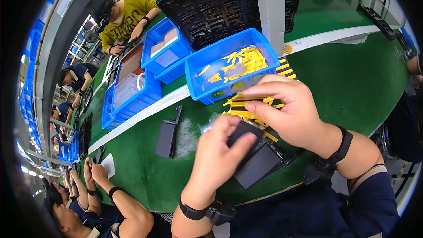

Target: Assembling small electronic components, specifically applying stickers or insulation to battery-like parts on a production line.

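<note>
From afar I see my left hand (217,150) gripping a black box (242,130) just below-right of frame centre, my right hand (291,110) pinching a thin strip (254,98), long axis left-to-right, higher up

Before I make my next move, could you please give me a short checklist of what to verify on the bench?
1. Left hand has a grip on the dark block: ok, thumb and fingers hold it.
2. Right hand has the thin flat piece pinched: ok.
3. Blue bin upright: ok.
4. All yellow pieces inside the bin: not ok, loose yellow pieces lie outside it.
5. Separate block apart from both hands: ok.
6. Held block not touching the lower block: cannot tell.
</note>
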A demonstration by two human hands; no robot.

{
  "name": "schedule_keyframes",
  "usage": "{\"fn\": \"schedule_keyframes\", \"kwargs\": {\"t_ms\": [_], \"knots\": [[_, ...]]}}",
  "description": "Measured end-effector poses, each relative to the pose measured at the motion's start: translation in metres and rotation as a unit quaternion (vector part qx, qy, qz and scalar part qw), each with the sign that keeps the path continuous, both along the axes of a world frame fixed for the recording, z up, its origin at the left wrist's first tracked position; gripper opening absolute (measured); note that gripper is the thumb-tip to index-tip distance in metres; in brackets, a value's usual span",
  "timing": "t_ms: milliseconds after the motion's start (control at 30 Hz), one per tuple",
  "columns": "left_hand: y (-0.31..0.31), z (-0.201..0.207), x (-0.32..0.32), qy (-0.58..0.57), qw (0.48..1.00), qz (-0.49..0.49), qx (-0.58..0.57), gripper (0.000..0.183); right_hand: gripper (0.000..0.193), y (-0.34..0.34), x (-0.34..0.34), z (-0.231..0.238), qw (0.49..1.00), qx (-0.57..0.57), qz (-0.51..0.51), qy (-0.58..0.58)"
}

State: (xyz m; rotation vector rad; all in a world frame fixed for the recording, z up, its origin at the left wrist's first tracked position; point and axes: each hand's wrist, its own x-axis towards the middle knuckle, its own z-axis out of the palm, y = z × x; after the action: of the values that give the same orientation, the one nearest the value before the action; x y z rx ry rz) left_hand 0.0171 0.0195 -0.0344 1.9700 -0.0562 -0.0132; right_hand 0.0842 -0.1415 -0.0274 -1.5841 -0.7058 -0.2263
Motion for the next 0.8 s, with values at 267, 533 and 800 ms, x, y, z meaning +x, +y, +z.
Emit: {"fn": "schedule_keyframes", "kwargs": {"t_ms": [267,533,800], "knots": [[-0.0035,0.0067,-0.0017,-0.016,0.958,-0.008,-0.286,0.026,0.014,0.0064,0.0002,-0.0087,0.994,0.019,-0.031,-0.102],[-0.0032,0.0078,-0.0024,-0.012,0.961,0.005,-0.278,0.029,0.017,0.0041,-0.0026,-0.0047,0.988,-0.03,-0.057,-0.138],[-0.0016,0.0024,-0.0029,-0.026,0.971,0.02,-0.235,0.028,0.015,0.0041,0.0013,-0.0055,0.982,-0.071,-0.036,-0.172]]}}
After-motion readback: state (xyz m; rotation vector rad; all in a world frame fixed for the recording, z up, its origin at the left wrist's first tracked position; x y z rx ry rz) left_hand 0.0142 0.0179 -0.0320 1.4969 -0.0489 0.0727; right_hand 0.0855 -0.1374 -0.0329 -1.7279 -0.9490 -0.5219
